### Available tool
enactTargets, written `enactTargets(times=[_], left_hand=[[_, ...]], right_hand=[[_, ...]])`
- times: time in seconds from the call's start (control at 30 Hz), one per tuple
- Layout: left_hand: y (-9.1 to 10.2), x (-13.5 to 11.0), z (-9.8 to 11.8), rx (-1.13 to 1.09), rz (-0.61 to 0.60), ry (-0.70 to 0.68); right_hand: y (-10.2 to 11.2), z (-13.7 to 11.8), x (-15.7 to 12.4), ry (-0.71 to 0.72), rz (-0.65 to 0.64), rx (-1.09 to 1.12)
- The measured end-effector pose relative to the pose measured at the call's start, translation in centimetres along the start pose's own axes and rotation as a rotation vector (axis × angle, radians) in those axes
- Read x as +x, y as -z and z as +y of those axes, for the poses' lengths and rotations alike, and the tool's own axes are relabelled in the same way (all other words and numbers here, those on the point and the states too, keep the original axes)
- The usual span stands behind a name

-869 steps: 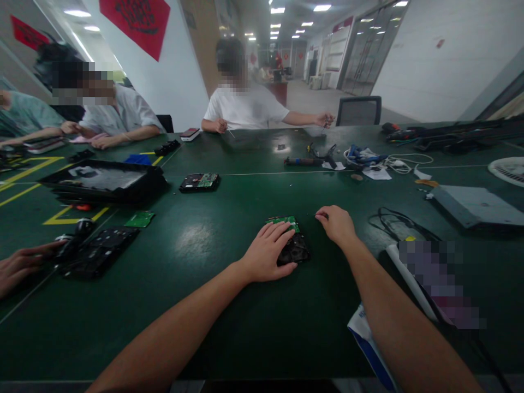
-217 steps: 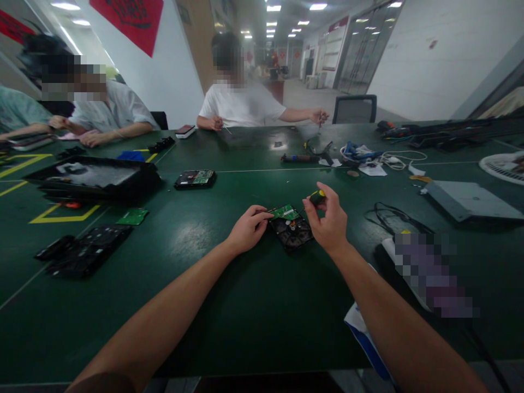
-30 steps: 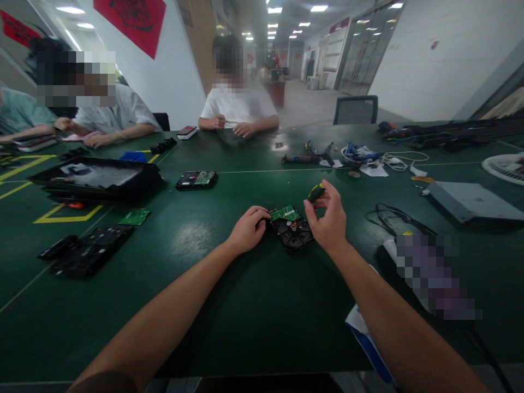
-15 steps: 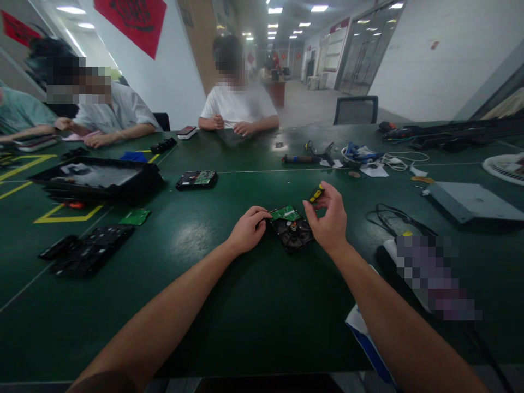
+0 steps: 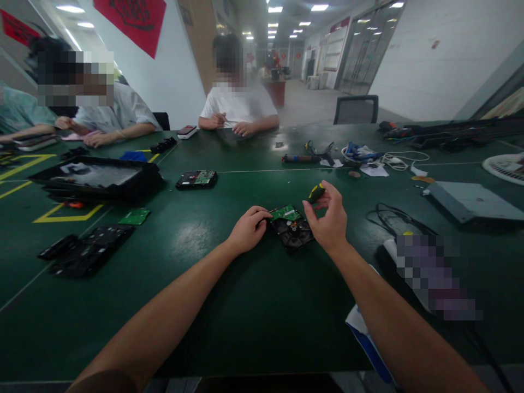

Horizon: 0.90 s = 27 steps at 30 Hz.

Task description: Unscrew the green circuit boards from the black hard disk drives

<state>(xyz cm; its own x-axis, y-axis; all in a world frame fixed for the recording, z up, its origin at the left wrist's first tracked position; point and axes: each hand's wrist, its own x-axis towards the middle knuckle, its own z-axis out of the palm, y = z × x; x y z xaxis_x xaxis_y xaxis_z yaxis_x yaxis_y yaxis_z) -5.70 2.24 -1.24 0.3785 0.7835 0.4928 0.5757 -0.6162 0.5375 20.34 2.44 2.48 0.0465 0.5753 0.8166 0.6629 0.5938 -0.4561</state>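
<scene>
A hard drive with a green circuit board on its upper face lies on the table in front of me. My left hand has its fingers closed on the drive's left corner. Over the drive's right side, my right hand grips a screwdriver by its yellow-and-black handle, between thumb and fingers. The screwdriver's shaft and tip are too small or hidden to make out.
Left of me are a second hard drive, a black tray, a loose green board and black parts. Rightward sit a grey metal box, cables and a power-bank-like blurred object. Co-workers sit opposite.
The screwdriver handle has turned slightly in my right hand, showing a different side. My left hand and the hard drive have stayed put. The person opposite has shifted their hands a little.
</scene>
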Motion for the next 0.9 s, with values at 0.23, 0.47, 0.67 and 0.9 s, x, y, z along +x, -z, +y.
enactTargets(times=[0.23, 0.47, 0.67, 0.9], left_hand=[[0.0, 0.0, 0.05, -0.003, 0.006, -0.002], [-0.08, 0.01, -0.07, 0.008, 0.003, 0.0], [-0.07, -0.02, 0.02, 0.007, 0.0, 0.008], [-0.04, 0.0, -0.05, 0.002, 0.003, 0.005]], right_hand=[[-0.08, -0.09, -0.2, -0.013, -0.049, 0.105], [0.01, -0.25, -0.14, -0.001, -0.085, 0.086], [0.21, -0.18, 0.09, 0.06, -0.091, 0.051], [0.18, -0.45, 0.04, 0.018, -0.122, 0.145]])
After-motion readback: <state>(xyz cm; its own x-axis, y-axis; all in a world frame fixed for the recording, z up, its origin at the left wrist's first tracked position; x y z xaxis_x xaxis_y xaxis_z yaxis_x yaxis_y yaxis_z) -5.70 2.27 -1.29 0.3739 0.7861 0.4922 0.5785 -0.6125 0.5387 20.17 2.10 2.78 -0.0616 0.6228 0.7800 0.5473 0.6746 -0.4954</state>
